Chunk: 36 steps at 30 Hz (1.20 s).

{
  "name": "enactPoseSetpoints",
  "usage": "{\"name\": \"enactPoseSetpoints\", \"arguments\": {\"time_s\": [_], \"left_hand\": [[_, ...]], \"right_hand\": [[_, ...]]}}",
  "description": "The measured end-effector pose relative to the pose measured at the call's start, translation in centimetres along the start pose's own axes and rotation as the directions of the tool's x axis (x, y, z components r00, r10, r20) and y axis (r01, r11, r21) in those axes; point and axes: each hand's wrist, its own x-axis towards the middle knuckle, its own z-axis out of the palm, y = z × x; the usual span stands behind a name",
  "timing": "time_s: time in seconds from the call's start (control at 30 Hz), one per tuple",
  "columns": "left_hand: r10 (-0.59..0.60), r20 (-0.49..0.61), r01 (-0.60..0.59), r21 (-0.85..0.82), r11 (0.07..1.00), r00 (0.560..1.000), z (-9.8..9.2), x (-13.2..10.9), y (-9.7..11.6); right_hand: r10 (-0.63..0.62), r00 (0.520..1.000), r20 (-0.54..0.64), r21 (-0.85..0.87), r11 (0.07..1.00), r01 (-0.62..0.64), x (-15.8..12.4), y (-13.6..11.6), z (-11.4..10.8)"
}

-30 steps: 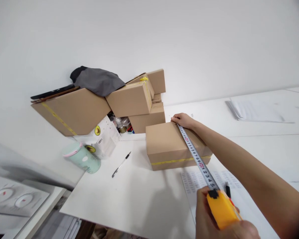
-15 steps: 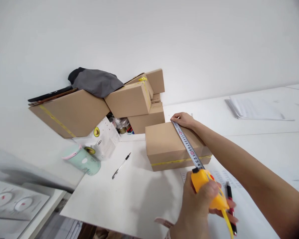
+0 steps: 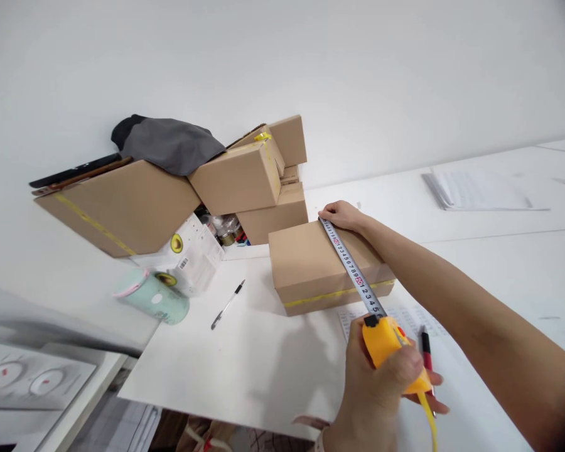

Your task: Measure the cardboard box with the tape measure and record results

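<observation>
Your left hand (image 3: 381, 395) is closed tight around the yellow tape measure (image 3: 388, 345), thumb over its top. A red and black pen (image 3: 425, 344) sits against the fingers on the far side, and you cannot tell whether they grip it. From that hand the tape (image 3: 353, 273) runs out toward 11 o'clock, flat across the top of the cardboard box (image 3: 306, 263), which lies just beyond your knuckles on the white table (image 3: 245, 364). Your right hand (image 3: 343, 216) is at the box's far top edge, fingers curled down and pinning the tape's end there. A printed sheet (image 3: 405, 317) lies under the box's near corner. At 9 o'clock from the box lie another pen (image 3: 226, 305) and a mint cup (image 3: 155, 298) on its side. At 11 o'clock stands a pile of boxes (image 3: 235, 179).
</observation>
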Motion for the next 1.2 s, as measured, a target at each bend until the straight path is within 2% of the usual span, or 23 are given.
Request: {"name": "enactPoseSetpoints", "arguments": {"time_s": [0.1,0.17,0.2,0.23,0.3,0.37,0.4,0.43,0.5,0.57,0.67,0.83,0.9,0.97,1.03,1.1,1.13,1.2], "left_hand": [[0.021,0.001,-0.021,0.061,0.998,1.0,-1.4,-1.0,0.4],[0.103,-0.06,-0.093,0.155,0.984,0.993,-3.2,-2.1,0.7],[0.174,-0.118,-0.146,0.216,0.965,0.978,-4.4,-2.7,0.8],[0.26,-0.184,-0.201,0.286,0.937,0.948,-5.7,-3.1,1.0],[0.416,-0.301,-0.269,0.426,0.864,0.858,-8.3,-3.6,1.3],[0.506,-0.362,-0.283,0.517,0.808,0.783,-10.7,-3.3,1.8],[0.523,-0.371,-0.283,0.537,0.795,0.767,-11.7,-2.9,2.0],[0.522,-0.372,-0.281,0.537,0.795,0.767,-12.5,-2.4,2.2],[0.484,-0.352,-0.277,0.498,0.821,0.801,-13.4,-1.3,2.7],[0.434,-0.322,-0.266,0.453,0.851,0.841,-13.6,-0.4,3.3],[0.43,-0.275,-0.284,0.442,0.851,0.86,-13.3,0.0,4.9],[0.483,-0.191,-0.359,0.454,0.815,0.854,-12.0,0.9,9.1],[0.481,-0.171,-0.354,0.479,0.803,0.86,-11.4,1.8,10.5],[0.476,-0.161,-0.345,0.499,0.795,0.864,-10.7,2.5,11.3],[0.503,-0.152,-0.367,0.513,0.776,0.851,-10.1,2.6,11.1],[0.533,-0.13,-0.403,0.514,0.757,0.836,-9.3,2.1,10.1],[0.531,-0.111,-0.414,0.501,0.76,0.84,-8.8,1.7,9.2],[0.46,-0.063,-0.39,0.437,0.811,0.886,-7.9,0.8,7.1]], "right_hand": [[-0.01,0.993,-0.115,0.273,0.961,0.041,-0.4,0.4,-1.4],[0.037,0.967,-0.251,0.479,0.873,0.091,-1.6,1.5,-3.2],[0.083,0.947,-0.311,0.527,0.844,0.099,-2.7,2.3,-4.0],[0.133,0.922,-0.363,0.528,0.845,0.087,-4.0,3.4,-4.8],[0.226,0.883,-0.412,0.469,0.883,-0.006,-7.2,5.8,-5.8],[0.25,0.899,-0.359,0.384,0.918,-0.102,-10.8,7.9,-5.6],[0.246,0.919,-0.31,0.339,0.931,-0.135,-12.4,8.8,-5.2],[0.223,0.941,-0.254,0.303,0.942,-0.141,-13.9,9.3,-4.7],[0.166,0.97,-0.176,0.255,0.96,-0.118,-16.1,9.5,-3.5],[0.104,0.986,-0.132,0.218,0.973,-0.074,-17.4,8.5,-2.8],[0.05,0.989,-0.142,0.155,0.988,-0.027,-17.7,6.0,-3.2],[0.108,0.955,-0.276,0.061,0.994,-0.095,-16.3,1.9,-5.9],[0.135,0.937,-0.321,-0.022,0.988,-0.15,-15.2,1.0,-6.4],[0.106,0.909,-0.404,-0.14,0.974,-0.176,-13.7,0.7,-6.4],[-0.022,0.877,-0.48,-0.267,0.956,-0.122,-12.0,0.6,-6.1],[-0.169,0.864,-0.474,-0.358,0.934,-0.014,-10.4,0.6,-5.7],[-0.208,0.87,-0.448,-0.372,0.928,0.03,-9.6,0.5,-5.5],[-0.215,0.888,-0.407,-0.365,0.929,0.058,-8.5,0.2,-5.2]]}}
